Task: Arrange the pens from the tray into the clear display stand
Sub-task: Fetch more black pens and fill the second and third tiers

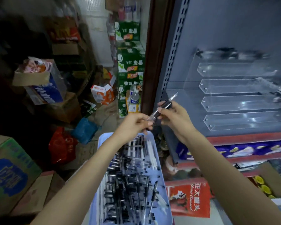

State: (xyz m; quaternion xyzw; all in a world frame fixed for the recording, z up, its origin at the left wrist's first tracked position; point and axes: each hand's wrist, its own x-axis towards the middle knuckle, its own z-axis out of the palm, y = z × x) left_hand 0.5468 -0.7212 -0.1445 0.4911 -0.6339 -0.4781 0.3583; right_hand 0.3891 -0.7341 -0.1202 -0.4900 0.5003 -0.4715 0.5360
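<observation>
A pale blue tray (104, 138) below my arms holds several black and clear pens (130, 176) in a loose heap. Above its far end both hands share one clear pen with a black grip (166, 103), tip pointing up and right. My left hand (133, 123) pinches its lower end. My right hand (173, 116) grips it around the black section. The clear display stand (240, 101) with several stepped troughs stands on the shelf to the right; a few dark pens lie in its top row and at its right edge, blurred.
A grey shelf upright (172, 51) with slots runs beside the stand. Red packets (190, 198) and other goods fill the lower shelves. Cardboard boxes (11, 172), green cartons (130, 62) and bags crowd the floor on the left.
</observation>
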